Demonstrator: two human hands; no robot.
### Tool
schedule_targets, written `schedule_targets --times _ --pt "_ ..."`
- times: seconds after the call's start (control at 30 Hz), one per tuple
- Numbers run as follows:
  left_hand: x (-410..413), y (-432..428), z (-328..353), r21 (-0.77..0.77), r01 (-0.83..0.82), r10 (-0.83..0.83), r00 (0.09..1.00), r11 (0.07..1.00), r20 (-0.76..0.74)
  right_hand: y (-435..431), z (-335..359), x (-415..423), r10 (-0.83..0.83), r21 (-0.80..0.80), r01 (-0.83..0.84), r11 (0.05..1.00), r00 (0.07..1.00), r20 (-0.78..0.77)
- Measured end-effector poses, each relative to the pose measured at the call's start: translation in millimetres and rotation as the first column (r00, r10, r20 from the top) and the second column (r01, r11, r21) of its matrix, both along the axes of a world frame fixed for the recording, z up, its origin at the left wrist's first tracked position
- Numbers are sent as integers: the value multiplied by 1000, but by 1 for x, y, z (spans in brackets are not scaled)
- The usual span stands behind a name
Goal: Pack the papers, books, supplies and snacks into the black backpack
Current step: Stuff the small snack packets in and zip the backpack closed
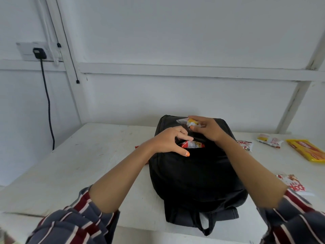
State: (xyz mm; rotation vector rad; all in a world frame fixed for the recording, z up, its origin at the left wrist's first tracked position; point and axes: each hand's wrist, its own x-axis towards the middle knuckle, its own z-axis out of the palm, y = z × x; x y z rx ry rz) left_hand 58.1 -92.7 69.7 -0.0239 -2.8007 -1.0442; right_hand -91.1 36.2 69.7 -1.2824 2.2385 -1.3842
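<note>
Left hand (168, 141) fingers hook the backpack (197, 176) open; right hand (209, 128) pinches a snack packet (189, 122); the opening looks crowded, so it could snag and slip out.

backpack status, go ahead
Left hand holding backpack pocket open, red packet inside. Right hand pinching snack packet above it. More snacks waiting on table, nothing blocking.
</note>
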Motion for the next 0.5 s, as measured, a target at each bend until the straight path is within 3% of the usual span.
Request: schedule_targets --times 0.17,0.3,0.4,0.5 --pt "-1 -1 4 -8 7 -6 1000 1000 20 50 17 13 136 -266 -96 959 981 135" --pt "-3 -1 10 15 1 -1 1000 1000 5 97 28 21 284 -334 -217 917 944 166" --pt "-4 -2 15 18 3 -4 1000 1000 9 114 28 32 355 -196 -324 925 923 150" --pt "-4 -2 19 33 7 -8 1000 999 23 104 12 42 289 44 -288 957 957 -18"
